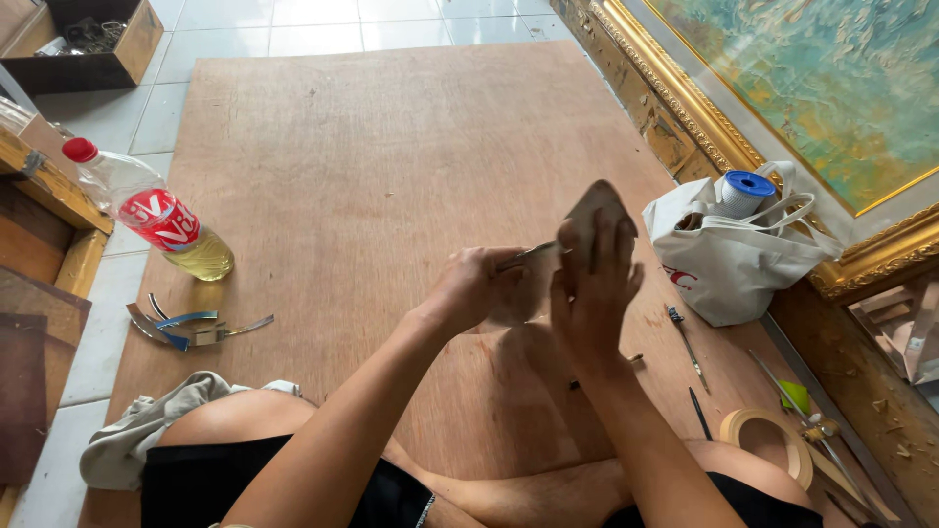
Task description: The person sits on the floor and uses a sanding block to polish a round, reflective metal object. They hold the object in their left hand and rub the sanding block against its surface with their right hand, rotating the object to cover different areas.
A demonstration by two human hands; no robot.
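Note:
I sit cross-legged on a large plywood sheet (391, 147). My right hand (590, 288) holds up a small brown wooden piece (593, 210) with a pointed top. My left hand (476, 286) grips a thin metal tool (528, 255) whose tip touches the left edge of that piece. Both hands meet above the middle of the sheet, in front of my knees.
A plastic bottle (156, 217) with a red cap and yellowish liquid lies at the left, metal strips (186, 328) beside it. A white tote bag (734, 249) holding a blue-capped roll sits right, below a gilt-framed painting (831, 98). Thin tools (687, 344), a tape roll (773, 440) and a grey cloth (147, 430) lie near my legs.

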